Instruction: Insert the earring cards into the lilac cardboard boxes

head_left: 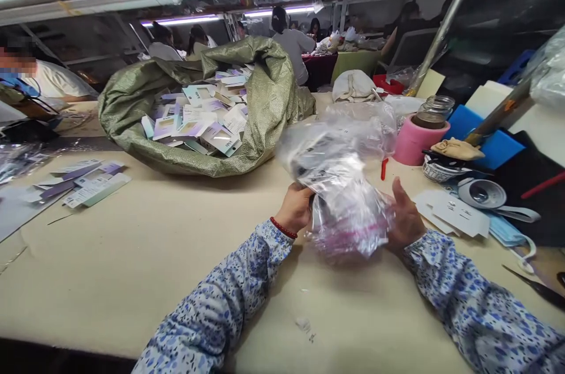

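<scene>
My left hand [295, 207] and my right hand [404, 219] both grip a crumpled clear plastic bag [339, 185] with a pink zip strip, held just above the beige table [132, 256]. Dark small items show faintly through the plastic. A red bead bracelet circles my left wrist. Both sleeves are blue floral. Beyond the bag lies a large green woven sack [269, 103], open and full of small pastel cardboard boxes [200, 118].
Flat pastel boxes [83, 182] lie at left. At right stand a pink roll with a glass jar [435, 112], blue foam [494, 147], white cards [459, 215], a tape roll [481, 192] and a face mask [507, 232]. Other people sit at left and behind.
</scene>
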`<state>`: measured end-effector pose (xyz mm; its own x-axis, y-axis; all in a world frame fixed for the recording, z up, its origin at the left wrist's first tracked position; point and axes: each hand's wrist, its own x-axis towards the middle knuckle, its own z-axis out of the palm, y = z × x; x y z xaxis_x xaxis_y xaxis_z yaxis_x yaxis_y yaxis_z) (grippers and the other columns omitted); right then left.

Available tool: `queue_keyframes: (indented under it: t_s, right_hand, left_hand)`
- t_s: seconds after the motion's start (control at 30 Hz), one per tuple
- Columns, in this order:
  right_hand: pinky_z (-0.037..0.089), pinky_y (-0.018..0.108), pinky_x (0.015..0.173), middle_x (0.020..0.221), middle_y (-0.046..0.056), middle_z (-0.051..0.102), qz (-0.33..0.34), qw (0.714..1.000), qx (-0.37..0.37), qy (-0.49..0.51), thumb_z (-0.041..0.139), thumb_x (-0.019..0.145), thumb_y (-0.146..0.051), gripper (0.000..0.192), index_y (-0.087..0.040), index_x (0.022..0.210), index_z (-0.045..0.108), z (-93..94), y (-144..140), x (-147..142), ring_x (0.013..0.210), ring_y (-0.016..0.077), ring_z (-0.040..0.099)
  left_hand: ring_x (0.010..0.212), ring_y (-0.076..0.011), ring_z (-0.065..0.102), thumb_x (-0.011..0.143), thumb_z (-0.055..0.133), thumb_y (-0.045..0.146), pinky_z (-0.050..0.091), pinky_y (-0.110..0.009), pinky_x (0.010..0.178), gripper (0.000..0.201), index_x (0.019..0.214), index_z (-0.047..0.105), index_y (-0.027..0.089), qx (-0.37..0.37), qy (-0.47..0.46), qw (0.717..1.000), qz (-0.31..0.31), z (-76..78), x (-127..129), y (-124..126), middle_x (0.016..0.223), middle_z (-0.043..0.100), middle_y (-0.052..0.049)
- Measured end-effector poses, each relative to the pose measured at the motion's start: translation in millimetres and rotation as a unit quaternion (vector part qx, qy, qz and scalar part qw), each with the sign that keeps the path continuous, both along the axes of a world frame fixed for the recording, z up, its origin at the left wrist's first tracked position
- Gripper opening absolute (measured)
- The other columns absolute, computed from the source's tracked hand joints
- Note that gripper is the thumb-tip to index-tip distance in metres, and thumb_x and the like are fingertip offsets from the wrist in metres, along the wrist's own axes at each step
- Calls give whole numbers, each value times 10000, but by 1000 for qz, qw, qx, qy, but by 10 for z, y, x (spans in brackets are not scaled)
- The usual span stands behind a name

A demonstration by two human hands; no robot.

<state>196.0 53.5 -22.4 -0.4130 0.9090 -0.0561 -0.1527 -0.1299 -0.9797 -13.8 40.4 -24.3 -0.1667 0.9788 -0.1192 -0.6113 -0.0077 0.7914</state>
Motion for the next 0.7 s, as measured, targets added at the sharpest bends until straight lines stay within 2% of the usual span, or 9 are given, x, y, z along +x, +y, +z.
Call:
queue_keyframes:
  t_s: [0.03, 0.1, 0.17, 0.23, 0.3, 0.4, 0.53, 0.7]
  right_hand:
    - [524, 445, 1005, 1197, 119, 737, 22, 999, -11, 35, 289, 802, -913, 911, -234, 1258, 690, -37, -4, -18, 1197, 299, 659]
    - [438, 503, 1105, 1341, 113, 670, 81, 988, -50, 119, 272, 732, -975, 1017, -260, 1373, 609, -106, -38, -77, 1342, 312, 553]
    - [391, 543, 1144, 1403, 109, 629, 107, 975, -69, 181, 443, 681, -964, 1007, -276, 1403, 578, -159, -103, -165, 1401, 327, 489]
    - [407, 551, 1139, 1391, 88, 642, 75, 976, -83, 189, 691, 679, -799, 866, -300, 1380, 592, -182, -178, -262, 1388, 330, 506]
    - [450, 545, 1115, 1348, 63, 676, 4, 978, -107, 180, 846, 681, -536, 745, -316, 1351, 607, -173, -231, -343, 1334, 322, 563]
    - [516, 526, 1065, 1259, 44, 727, -102, 972, -114, 178, 886, 662, -306, 664, -301, 1282, 647, -142, -219, -383, 1231, 308, 644]
    - [584, 472, 986, 1066, 32, 788, -160, 974, -73, 146, 917, 592, -260, 506, -244, 1062, 733, -179, -53, -275, 1064, 286, 722]
    - [643, 367, 854, 973, -10, 798, -166, 978, -24, 123, 933, 527, -212, 471, -250, 957, 742, -212, 176, -30, 934, 232, 752]
  left_hand:
    - [981, -224, 717, 645, 893, 177, 551, -383, 967, 398, 1007, 729, 165, -14, -32, 998, 45, -4, -3, 23, 967, 776, -60]
    - [933, -194, 723, 705, 862, 188, 566, -364, 934, 370, 1040, 705, 178, -33, -87, 989, 119, 13, 2, 45, 962, 770, -37]
    - [910, -176, 722, 741, 842, 195, 573, -350, 912, 319, 1023, 694, 183, -46, -116, 979, 162, 27, 41, 30, 976, 766, -25]
    - [921, -167, 720, 733, 850, 194, 568, -332, 909, 296, 986, 696, 185, -49, -118, 975, 181, 13, 117, -11, 996, 765, -22]
    - [944, -171, 719, 701, 873, 204, 560, -329, 920, 325, 978, 704, 190, -45, -108, 979, 168, -26, 206, -62, 1022, 766, -24]
    - [984, -194, 717, 650, 898, 210, 544, -352, 959, 412, 1017, 710, 192, -33, -100, 986, 129, -91, 302, -118, 1048, 766, -34]
    - [962, -183, 718, 637, 880, 155, 519, -345, 1007, 381, 978, 710, 164, -37, -96, 990, 98, -118, 284, -121, 994, 765, -32]
    - [874, -166, 720, 717, 802, 153, 559, -317, 899, 211, 895, 689, 171, -56, -61, 991, 103, -92, 18, -12, 896, 756, -16]
